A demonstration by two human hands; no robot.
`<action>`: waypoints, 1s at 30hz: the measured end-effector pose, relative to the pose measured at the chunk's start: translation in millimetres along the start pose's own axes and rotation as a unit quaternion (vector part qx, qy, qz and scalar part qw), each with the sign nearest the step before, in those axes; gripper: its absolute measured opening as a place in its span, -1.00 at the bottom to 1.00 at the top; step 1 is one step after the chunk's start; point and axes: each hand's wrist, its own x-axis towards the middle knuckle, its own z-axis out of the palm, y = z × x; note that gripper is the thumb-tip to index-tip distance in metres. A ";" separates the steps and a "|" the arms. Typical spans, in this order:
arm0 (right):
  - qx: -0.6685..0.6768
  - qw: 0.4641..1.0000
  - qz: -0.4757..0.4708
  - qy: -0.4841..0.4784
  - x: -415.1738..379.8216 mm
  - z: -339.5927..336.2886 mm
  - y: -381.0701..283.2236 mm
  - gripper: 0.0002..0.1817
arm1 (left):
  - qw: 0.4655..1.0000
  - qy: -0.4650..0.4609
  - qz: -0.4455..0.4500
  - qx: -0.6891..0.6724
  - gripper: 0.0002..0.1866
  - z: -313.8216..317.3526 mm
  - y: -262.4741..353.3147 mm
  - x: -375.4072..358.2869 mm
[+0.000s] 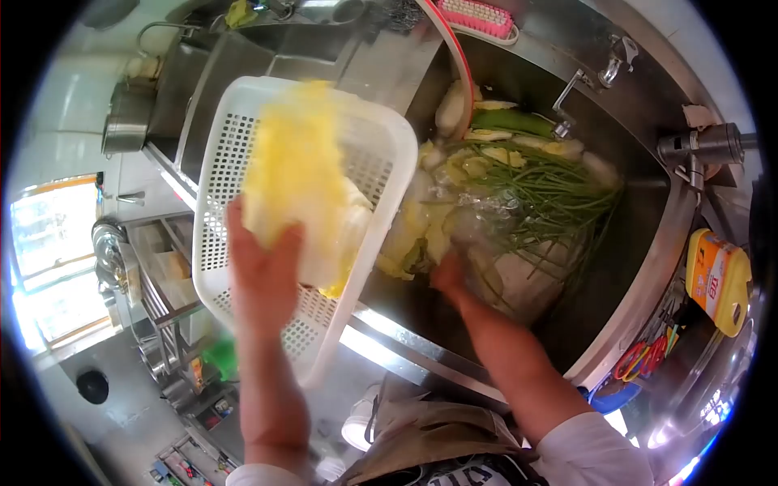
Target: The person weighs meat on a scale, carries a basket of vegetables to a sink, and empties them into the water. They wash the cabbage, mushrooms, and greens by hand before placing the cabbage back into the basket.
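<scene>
Glaring window [58, 263], warped dark edges

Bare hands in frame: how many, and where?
2. Left hand: holding blurred yellow leaves over the white basket. Right hand: in the sink, fingers partly hidden. No others visible.

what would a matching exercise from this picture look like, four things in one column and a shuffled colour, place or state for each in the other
1. left hand
2. basket
3. brush
4. thin stalks

A. pink, at the far edge of the sink
B. green, in the water
C. gripping a yellow leafy vegetable
D. white, with holes in it

Pairs: 1-C, 2-D, 3-A, 4-B
</scene>
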 end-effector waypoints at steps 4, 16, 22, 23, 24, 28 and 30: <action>0.169 0.982 -0.019 -0.080 8.5 -49.7 53.4 -0.55 | 0.985 0.074 -0.031 0.154 -0.46 -33.6 -43.2 38.1; 0.217 0.968 0.126 0.011 4.4 -94.8 76.9 -0.68 | 0.824 0.238 -0.116 -0.501 -0.61 -33.1 -42.8 5.0; 0.064 0.997 -0.039 -0.010 -8.1 -103.7 91.9 -0.68 | 0.846 0.105 -0.150 -0.501 -0.62 -31.7 -75.9 34.6; 0.083 0.995 -0.030 -0.037 -3.5 -92.0 111.5 -0.65 | 0.880 0.144 -0.118 -0.437 -0.62 -12.4 -38.8 13.4; 0.102 0.992 -0.020 -0.065 -2.2 -81.6 123.6 -0.62 | 0.907 0.184 -0.087 -0.368 -0.62 -1.4 -19.7 -6.9; 0.020 0.986 0.165 0.026 12.1 -62.0 111.9 -0.67 | 0.909 -0.176 -0.191 -0.326 -0.78 79.0 -34.7 -90.1; -0.084 0.989 0.116 0.028 3.4 -42.4 108.9 -0.70 | 0.866 -0.337 -0.339 -0.145 -0.72 141.7 -61.6 -94.8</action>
